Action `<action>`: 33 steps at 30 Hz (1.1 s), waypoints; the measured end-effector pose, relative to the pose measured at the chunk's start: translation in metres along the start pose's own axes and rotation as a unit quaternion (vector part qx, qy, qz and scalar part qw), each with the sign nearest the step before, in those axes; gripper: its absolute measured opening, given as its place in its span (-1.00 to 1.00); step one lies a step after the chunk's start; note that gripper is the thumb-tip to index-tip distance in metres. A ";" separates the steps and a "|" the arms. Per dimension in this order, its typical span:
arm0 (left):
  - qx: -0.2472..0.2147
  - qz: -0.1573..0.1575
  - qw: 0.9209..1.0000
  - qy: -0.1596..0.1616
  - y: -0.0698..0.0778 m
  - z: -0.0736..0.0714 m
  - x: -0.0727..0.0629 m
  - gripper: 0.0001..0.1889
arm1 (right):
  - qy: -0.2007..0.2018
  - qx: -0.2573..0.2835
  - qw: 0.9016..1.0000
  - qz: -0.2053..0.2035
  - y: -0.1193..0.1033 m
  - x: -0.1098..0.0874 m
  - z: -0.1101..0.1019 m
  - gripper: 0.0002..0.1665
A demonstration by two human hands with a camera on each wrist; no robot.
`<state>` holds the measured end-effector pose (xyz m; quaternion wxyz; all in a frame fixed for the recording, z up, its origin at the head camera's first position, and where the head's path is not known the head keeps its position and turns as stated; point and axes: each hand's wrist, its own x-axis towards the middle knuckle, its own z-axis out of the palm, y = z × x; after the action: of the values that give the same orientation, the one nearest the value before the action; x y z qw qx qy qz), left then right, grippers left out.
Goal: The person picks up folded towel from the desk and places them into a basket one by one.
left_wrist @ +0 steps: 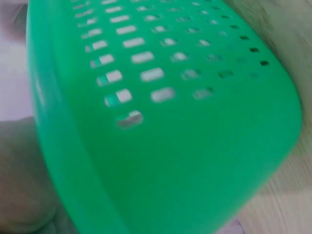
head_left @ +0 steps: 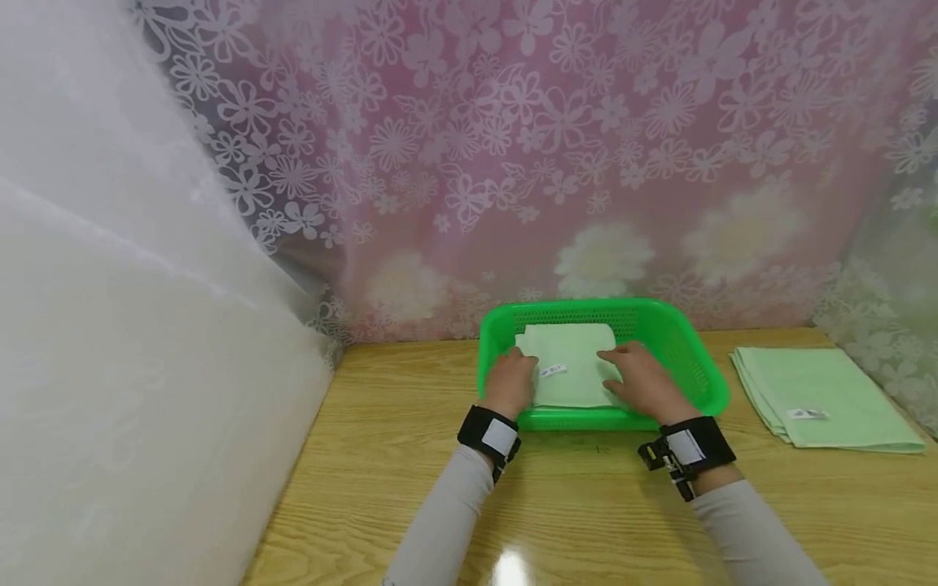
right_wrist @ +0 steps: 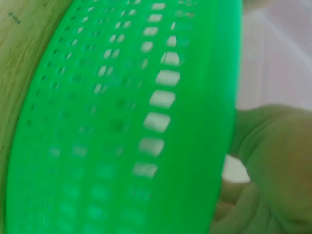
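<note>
In the head view a folded pale green cloth [head_left: 575, 350] with a small white label lies in a green plastic basket [head_left: 692, 325], toward its left side. My left hand [head_left: 510, 381] is at the cloth's left edge, its fingers bent; whether they pinch the cloth is hidden. At the right edge my right hand [head_left: 645, 381] rests with thumb and forefinger apart, fingertips against the cloth. The left wrist view is filled by the basket's blurred outer wall [left_wrist: 161, 156]. Past the rim in the right wrist view, part of the right hand [right_wrist: 278, 165] shows.
A second folded green cloth [head_left: 835, 399] with a white label lies on the wooden table [head_left: 381, 456], right of the basket. A flowered curtain [head_left: 476, 179] hangs directly behind the basket. White sheeting [head_left: 132, 350] borders the left side.
</note>
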<state>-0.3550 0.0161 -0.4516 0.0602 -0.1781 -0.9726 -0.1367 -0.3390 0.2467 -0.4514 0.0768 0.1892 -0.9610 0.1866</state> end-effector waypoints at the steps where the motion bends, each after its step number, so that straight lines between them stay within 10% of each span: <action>1: 0.007 0.005 1.000 -0.007 0.002 0.000 0.000 -0.71 | 0.001 -0.012 1.000 -0.013 -0.003 0.001 0.000 -0.41; 10: -0.010 0.032 0.991 -0.130 0.014 0.005 0.007 -0.63 | -0.082 0.016 0.996 -0.040 -0.012 0.006 0.007 -0.52; 33: -0.082 -0.008 0.982 -0.172 0.005 0.010 0.010 -0.52 | -0.116 0.053 0.991 -0.031 -0.009 0.008 0.011 -0.53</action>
<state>-0.3630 0.0268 -0.4584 -0.1241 -0.1951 -0.9553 -0.1842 -0.3437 0.2323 -0.4567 -0.0391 0.2429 -0.9459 0.2115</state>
